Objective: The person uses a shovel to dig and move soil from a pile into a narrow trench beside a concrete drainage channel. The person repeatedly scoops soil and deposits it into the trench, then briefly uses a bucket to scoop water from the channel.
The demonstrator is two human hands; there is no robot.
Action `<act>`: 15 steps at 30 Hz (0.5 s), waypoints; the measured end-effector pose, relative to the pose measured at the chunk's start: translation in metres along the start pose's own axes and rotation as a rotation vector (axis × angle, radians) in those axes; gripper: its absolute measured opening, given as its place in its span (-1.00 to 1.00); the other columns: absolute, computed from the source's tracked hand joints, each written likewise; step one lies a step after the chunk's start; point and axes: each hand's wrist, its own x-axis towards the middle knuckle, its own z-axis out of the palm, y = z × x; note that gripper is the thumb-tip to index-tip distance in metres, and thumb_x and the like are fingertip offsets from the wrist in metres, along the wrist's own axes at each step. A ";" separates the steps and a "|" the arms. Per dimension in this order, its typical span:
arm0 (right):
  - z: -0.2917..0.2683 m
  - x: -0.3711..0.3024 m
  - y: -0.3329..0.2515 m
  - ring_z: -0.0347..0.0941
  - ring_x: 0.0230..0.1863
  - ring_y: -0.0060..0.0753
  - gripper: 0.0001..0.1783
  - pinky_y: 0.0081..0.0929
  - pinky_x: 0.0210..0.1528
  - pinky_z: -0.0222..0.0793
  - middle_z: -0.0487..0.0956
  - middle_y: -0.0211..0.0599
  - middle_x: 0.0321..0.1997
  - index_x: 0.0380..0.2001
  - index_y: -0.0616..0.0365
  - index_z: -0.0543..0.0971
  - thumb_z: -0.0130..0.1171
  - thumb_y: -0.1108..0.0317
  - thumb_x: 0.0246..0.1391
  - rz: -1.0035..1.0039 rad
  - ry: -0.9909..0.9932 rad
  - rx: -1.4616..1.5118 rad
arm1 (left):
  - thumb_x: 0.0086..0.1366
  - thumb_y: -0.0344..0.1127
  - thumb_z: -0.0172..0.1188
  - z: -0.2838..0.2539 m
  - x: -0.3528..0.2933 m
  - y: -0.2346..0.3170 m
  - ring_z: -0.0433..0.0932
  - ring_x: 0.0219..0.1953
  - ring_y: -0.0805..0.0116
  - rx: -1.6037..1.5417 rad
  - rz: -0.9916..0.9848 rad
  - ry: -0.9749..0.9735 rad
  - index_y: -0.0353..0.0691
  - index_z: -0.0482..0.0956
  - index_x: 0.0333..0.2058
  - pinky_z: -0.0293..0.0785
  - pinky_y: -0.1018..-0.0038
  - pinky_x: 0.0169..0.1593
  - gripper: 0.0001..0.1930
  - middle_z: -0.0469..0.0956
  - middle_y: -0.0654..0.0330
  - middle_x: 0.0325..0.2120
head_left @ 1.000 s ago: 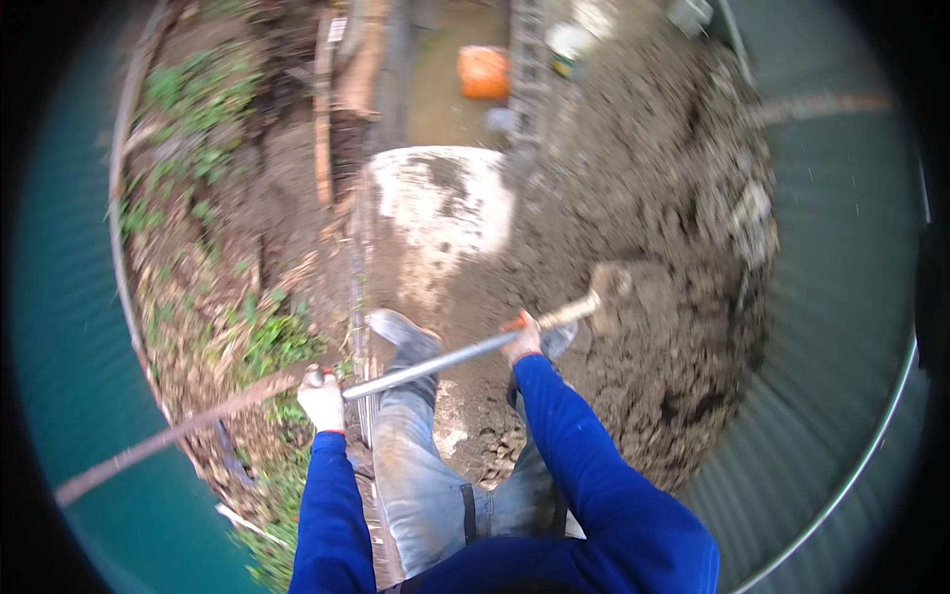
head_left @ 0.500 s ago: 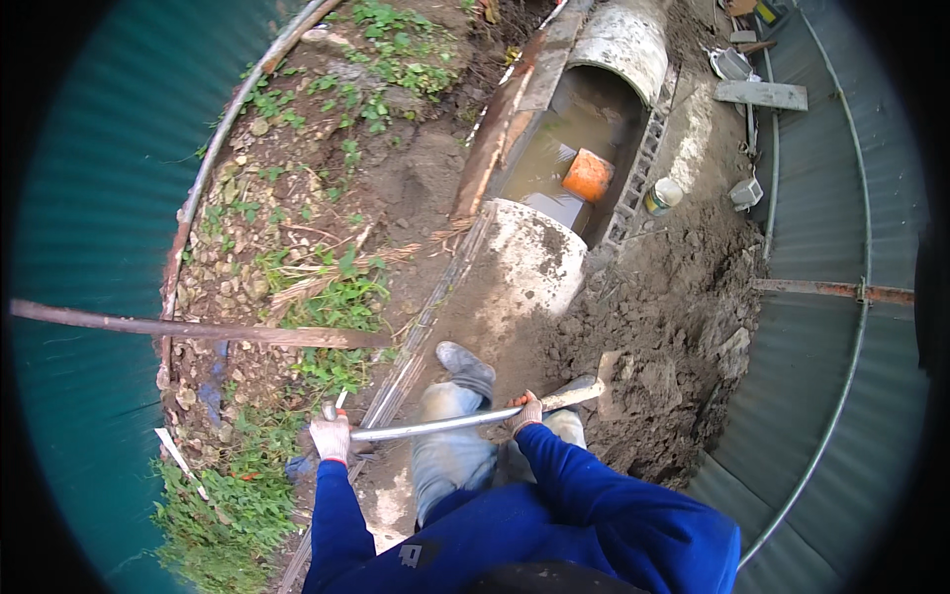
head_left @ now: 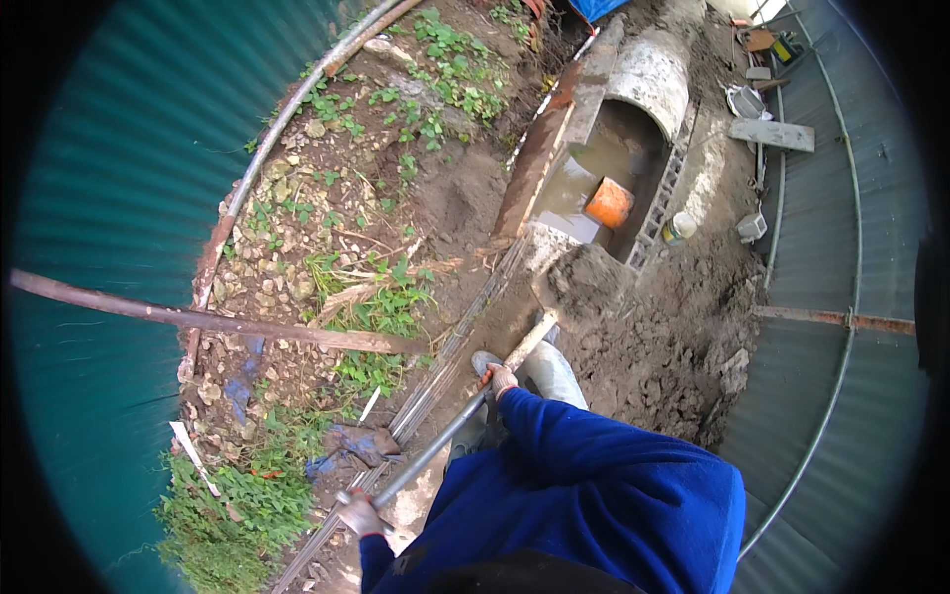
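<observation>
On muddy brown ground, green corrugated-metal wall at nine o'clock, your left hand and right hand close around the long grey-shafted shovel, swung from three o'clock toward one.

No legible lettering, no readable labels, brands, numbers or signs in view

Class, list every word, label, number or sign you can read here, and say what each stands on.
No text can be read.
White bucket: coloured patch on its side, too small to make out any lettering.
Yellow-and-black object at upper right: too small to tell.
Grey tool handle: no lettering visible.
</observation>
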 end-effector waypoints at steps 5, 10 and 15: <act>0.076 0.019 -0.077 0.34 -0.69 -0.30 -0.70 -0.16 -0.56 0.41 0.39 -0.41 -0.68 -0.58 -0.02 0.45 0.18 0.29 0.27 -0.014 -0.092 -0.240 | 0.32 -0.21 0.24 0.070 -0.054 -0.010 0.49 -0.64 0.31 -0.090 -0.366 0.032 -0.27 0.58 -0.15 0.45 0.42 -0.62 -0.75 0.59 0.13 -0.49; 0.175 0.057 -0.193 0.35 -0.73 -0.26 -0.67 -0.27 -0.65 0.33 0.37 -0.34 -0.75 -0.64 0.01 0.45 0.21 0.26 0.20 -0.340 -0.216 -0.502 | 0.38 -0.14 0.23 0.190 -0.070 0.062 0.55 -0.54 0.31 -0.303 -0.449 -0.129 -0.21 0.56 -0.09 0.50 0.39 -0.53 -0.72 0.60 0.12 -0.40; 0.276 0.094 -0.334 0.40 -0.74 -0.20 -0.56 -0.22 -0.65 0.39 0.42 -0.29 -0.73 -0.63 0.04 0.47 0.13 0.11 0.32 -0.381 -0.213 -0.444 | 0.44 -0.13 0.17 0.342 -0.059 0.211 0.62 -0.38 0.25 -0.634 -0.552 -0.413 -0.27 0.53 -0.16 0.57 0.38 -0.41 -0.72 0.61 0.08 -0.26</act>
